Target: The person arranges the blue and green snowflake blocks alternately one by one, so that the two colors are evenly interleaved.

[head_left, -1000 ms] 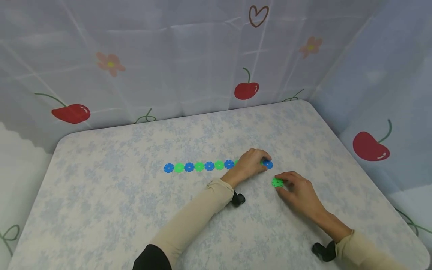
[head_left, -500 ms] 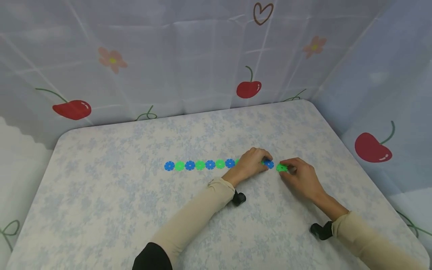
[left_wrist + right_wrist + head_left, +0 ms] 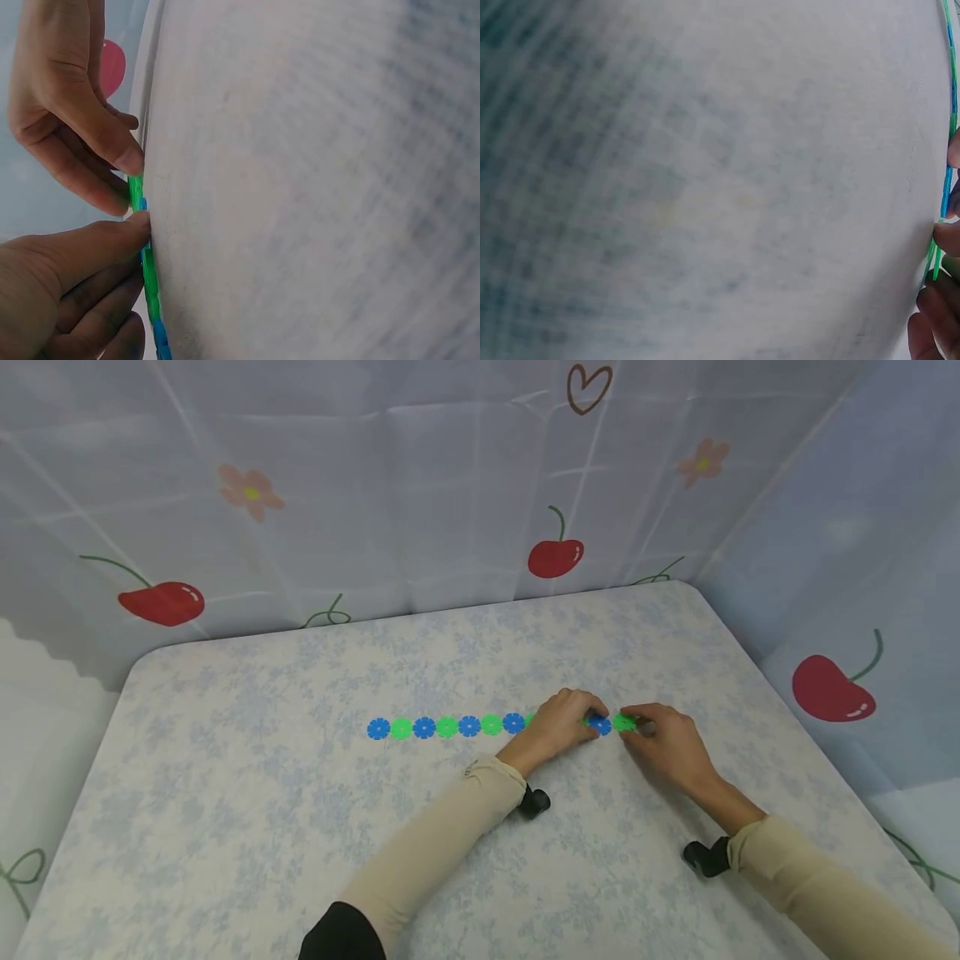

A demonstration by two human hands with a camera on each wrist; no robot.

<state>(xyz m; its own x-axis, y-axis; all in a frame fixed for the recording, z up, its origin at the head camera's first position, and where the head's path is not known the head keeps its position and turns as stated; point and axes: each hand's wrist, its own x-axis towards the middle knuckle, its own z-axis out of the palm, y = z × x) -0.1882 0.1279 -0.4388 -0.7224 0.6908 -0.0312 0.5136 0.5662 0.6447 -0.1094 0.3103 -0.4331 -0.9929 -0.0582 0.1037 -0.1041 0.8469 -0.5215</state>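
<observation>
A row of notched plastic discs, blue and green by turns, runs across the table, from a blue disc [image 3: 378, 729] at its left end. My left hand [image 3: 557, 727] pinches the blue disc [image 3: 602, 726] near the right end between thumb and fingers, and covers part of the row. Beyond it, my right hand [image 3: 669, 742] holds a green disc [image 3: 623, 722] by thumb and fingertips, right at that blue disc's edge. In the left wrist view the green disc [image 3: 135, 192] stands in line with the row, its edge meeting the blue one.
The table [image 3: 247, 810] wears a pale cloth with a blue floral print. Behind and to the right hang curtains [image 3: 420, 502] printed with cherries and flowers. A black wrist camera [image 3: 534, 802] sits at the left cuff, another camera [image 3: 705, 858] at the right.
My right hand has carried the green disc away from me, up to the right end of the row beside the blue disc. My left hand has kept its hold on the blue disc.
</observation>
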